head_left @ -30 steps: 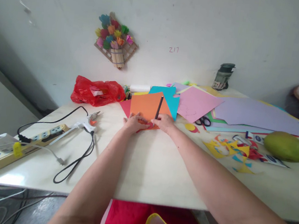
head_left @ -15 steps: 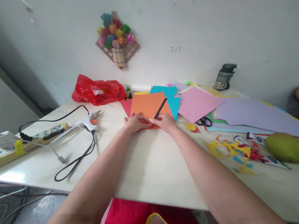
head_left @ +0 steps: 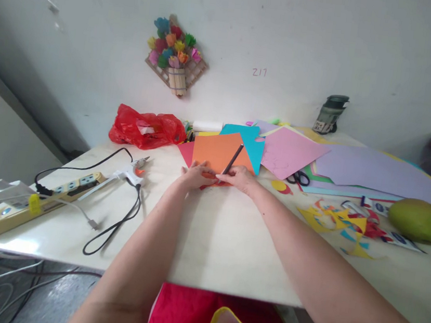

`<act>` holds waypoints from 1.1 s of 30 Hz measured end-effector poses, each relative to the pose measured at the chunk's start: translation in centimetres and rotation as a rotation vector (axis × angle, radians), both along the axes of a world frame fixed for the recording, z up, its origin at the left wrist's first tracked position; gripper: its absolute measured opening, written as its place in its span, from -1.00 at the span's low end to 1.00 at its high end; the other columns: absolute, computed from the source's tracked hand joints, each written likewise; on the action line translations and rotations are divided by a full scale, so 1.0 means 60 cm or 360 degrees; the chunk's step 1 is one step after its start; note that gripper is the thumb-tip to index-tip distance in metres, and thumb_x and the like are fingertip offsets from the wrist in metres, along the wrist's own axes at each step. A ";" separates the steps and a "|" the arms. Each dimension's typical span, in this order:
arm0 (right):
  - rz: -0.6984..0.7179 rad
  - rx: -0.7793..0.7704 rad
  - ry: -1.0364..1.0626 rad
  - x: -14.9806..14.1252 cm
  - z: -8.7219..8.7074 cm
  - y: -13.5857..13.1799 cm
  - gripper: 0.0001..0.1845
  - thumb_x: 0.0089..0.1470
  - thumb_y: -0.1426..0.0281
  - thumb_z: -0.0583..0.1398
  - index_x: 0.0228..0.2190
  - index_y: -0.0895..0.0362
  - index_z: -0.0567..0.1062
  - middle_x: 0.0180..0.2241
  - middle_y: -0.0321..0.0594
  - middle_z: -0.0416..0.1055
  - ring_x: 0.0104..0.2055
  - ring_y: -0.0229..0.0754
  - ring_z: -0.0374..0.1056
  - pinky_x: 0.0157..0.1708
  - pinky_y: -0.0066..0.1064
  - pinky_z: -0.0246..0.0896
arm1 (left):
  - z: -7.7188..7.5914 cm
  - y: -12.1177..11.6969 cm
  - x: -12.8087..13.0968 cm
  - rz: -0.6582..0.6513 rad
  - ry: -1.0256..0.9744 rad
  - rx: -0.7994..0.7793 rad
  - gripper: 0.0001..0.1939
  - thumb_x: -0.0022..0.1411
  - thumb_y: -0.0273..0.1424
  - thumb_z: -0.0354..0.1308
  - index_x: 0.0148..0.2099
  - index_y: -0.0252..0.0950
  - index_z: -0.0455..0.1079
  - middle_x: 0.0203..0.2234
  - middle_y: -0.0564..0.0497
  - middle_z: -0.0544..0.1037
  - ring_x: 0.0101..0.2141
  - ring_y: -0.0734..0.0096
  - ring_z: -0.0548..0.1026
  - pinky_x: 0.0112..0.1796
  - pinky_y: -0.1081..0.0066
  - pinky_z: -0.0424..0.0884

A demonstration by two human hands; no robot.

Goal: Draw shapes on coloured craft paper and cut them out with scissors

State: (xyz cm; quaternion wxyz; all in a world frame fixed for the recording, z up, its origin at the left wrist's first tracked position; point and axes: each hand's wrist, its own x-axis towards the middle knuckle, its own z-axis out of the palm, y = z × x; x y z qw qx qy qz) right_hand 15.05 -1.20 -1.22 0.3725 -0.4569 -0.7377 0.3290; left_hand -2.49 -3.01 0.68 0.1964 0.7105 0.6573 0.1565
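Note:
In the middle of the table lies a sheet of orange paper (head_left: 216,151), partly over blue paper (head_left: 257,148) and red paper (head_left: 185,152). My right hand (head_left: 239,179) is closed around a dark pencil (head_left: 234,157), its tip down at the near edge of the orange sheet. My left hand (head_left: 197,175) rests on that same edge with fingers spread out, pressing the paper. A bit of red shows under the fingers, and its shape is mostly hidden.
A glue gun (head_left: 134,172) and power strip (head_left: 36,210) with cords lie left. Behind is a red plastic bag (head_left: 144,131). To the right are pink paper (head_left: 289,152), scissors (head_left: 299,178), yellow scraps (head_left: 320,220), glue tubes (head_left: 402,240) and a green fruit (head_left: 422,222).
The whole view has shifted slightly, with things appearing a little further right. Both hands stay at the orange paper's near edge, and the pencil keeps nearly the same slant.

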 end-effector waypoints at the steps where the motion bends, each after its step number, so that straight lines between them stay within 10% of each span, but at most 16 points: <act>1: -0.0002 0.0019 -0.0011 -0.001 -0.002 0.001 -0.75 -0.16 0.24 0.28 -0.46 0.17 0.58 -0.45 -0.20 0.53 -0.36 -0.20 0.43 -0.38 -0.47 0.25 | 0.000 0.000 -0.001 -0.0007 -0.0009 -0.0009 -0.59 -0.06 0.02 0.14 -0.13 0.09 0.41 0.22 0.20 0.06 0.24 0.01 -0.20 0.10 -0.10 -0.42; 33: -0.0061 0.0129 -0.0103 -0.005 -0.009 0.006 -0.77 -0.18 0.23 0.29 -0.47 0.13 0.59 -0.45 -0.20 0.54 -0.33 -0.16 0.44 -0.37 -0.45 0.27 | 0.004 0.001 0.001 -0.0020 0.0121 -0.0063 -0.56 -0.02 0.01 0.12 -0.07 0.05 0.38 0.24 0.22 0.01 0.24 -0.01 -0.20 0.11 -0.14 -0.38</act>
